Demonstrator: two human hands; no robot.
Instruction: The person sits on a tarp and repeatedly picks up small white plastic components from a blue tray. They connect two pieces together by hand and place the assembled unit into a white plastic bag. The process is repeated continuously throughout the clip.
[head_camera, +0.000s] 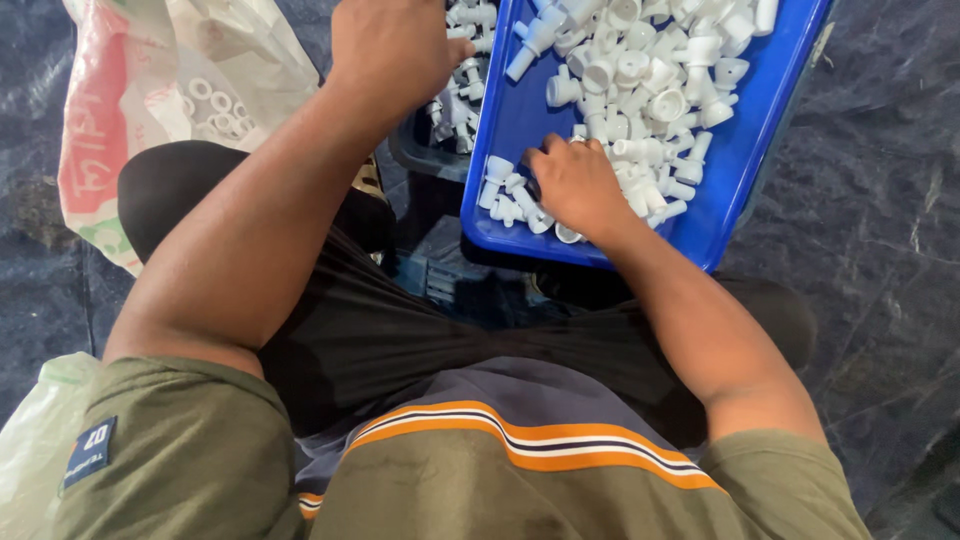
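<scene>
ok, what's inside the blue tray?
The blue tray holds a loose heap of small white plastic fittings. The right hand rests in them, covering the pieces beneath it. The tray's far end is out of frame.

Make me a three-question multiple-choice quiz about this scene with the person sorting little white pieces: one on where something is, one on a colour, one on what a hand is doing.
1. Where does the plastic bag printed in red and green lie?
A. by the person's left arm
B. inside the tray
C. on the person's right

2. What colour is the rectangular plastic tray holding the small white plastic fittings?
A. red
B. blue
C. green

3. What is the right hand doing?
A. hanging in the air
B. gripping the bag
C. resting among the fittings in the tray

Answers: 1 A, the bag sits at the picture's left edge, beside the left arm. 2 B, the tray's walls and floor are blue. 3 C, its fingers lie on the white pieces near the tray's near edge.
</scene>
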